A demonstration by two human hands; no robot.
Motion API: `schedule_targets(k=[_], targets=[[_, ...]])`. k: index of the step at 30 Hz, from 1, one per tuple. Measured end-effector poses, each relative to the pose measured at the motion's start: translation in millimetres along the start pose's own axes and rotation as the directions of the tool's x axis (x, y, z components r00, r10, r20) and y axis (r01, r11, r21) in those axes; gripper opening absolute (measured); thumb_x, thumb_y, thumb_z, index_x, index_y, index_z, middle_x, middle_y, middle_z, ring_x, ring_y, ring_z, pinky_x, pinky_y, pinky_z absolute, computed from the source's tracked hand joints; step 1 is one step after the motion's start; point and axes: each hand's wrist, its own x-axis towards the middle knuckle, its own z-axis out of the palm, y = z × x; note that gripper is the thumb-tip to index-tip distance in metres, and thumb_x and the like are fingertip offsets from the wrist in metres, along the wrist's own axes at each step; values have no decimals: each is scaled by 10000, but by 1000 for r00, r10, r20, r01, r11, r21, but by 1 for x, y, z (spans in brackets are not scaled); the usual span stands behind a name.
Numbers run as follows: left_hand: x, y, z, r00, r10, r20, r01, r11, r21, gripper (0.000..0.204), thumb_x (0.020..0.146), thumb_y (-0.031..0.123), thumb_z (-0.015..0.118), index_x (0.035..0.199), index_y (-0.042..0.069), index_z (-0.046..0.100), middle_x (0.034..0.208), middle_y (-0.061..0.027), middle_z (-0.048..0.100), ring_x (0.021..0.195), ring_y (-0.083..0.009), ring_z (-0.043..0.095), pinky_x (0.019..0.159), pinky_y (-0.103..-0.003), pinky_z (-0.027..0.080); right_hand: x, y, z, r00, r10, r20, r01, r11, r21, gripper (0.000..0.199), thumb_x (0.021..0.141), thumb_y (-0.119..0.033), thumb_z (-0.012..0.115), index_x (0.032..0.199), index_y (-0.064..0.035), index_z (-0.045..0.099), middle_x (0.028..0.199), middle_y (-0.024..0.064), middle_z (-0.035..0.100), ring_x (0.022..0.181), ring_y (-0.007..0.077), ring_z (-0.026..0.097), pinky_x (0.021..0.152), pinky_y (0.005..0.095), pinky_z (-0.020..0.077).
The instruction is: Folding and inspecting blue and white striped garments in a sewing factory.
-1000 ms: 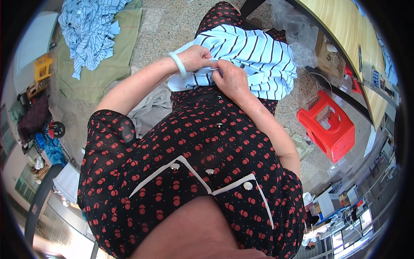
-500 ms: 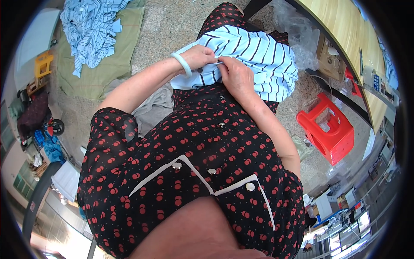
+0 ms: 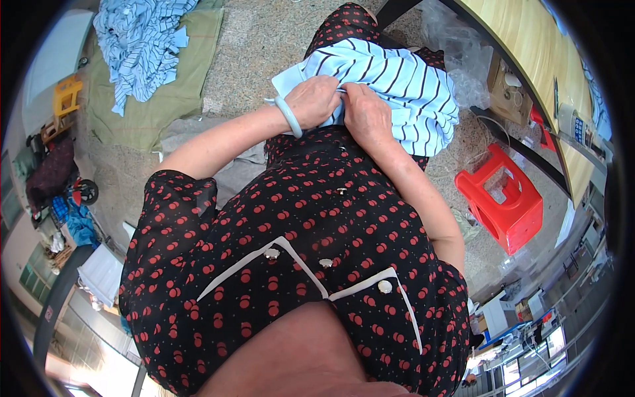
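- Over at the far left of the floor, a small yellow stool (image 3: 66, 96) stands by a dark bundle (image 3: 47, 173) and some blue cloth (image 3: 81, 225).
- Just right of these, a green mat (image 3: 173, 99) lies flat on the speckled floor (image 3: 264, 46), and a heap of pale blue striped garments (image 3: 139, 43) rests on its far end.
- Nearer the person, a grey cloth (image 3: 228, 169) lies on the floor beside the left forearm.
- On the lap sits a blue and white striped garment (image 3: 403, 89), bunched up, spreading to the right over the dark red-dotted dress (image 3: 297, 251).
- The left hand (image 3: 314, 100), with a pale green bangle (image 3: 289, 116) on the wrist, is curled shut on the near edge of the striped garment, fingers folded under the cloth.
- The right hand (image 3: 366, 112) lies touching the left, its fingers likewise closed, pinching the same edge of the garment; what lies between the fingertips is hidden.
- Right of the lap, crumpled clear plastic (image 3: 456, 73) sits on the floor under the edge of a long wooden table (image 3: 529, 59), near a small cardboard box (image 3: 506, 83).
- Further right, a red plastic stool (image 3: 506, 205) stands on the floor, well apart from the hands.
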Motion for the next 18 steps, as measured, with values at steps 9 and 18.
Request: schedule_targets(k=[9, 18], targets=[[-3, 0, 8, 996, -5, -87, 10, 998, 57, 103, 747, 72, 443, 727, -27, 461, 696, -202, 510, 704, -363, 517, 634, -441, 409, -1, 3, 3, 998, -8, 65, 11, 999, -38, 114, 725, -23, 480, 833, -20, 517, 738, 136, 541, 714, 300, 543, 614, 394, 442], [-5, -4, 10, 991, 0, -134, -3, 1000, -24, 87, 749, 64, 439, 737, -21, 453, 702, -199, 502, 712, -366, 510, 634, -447, 407, 5, 15, 0, 992, 36, 118, -65, 965, 255, 126, 751, -67, 468, 837, -12, 542, 769, 168, 566, 715, 336, 550, 623, 413, 437]])
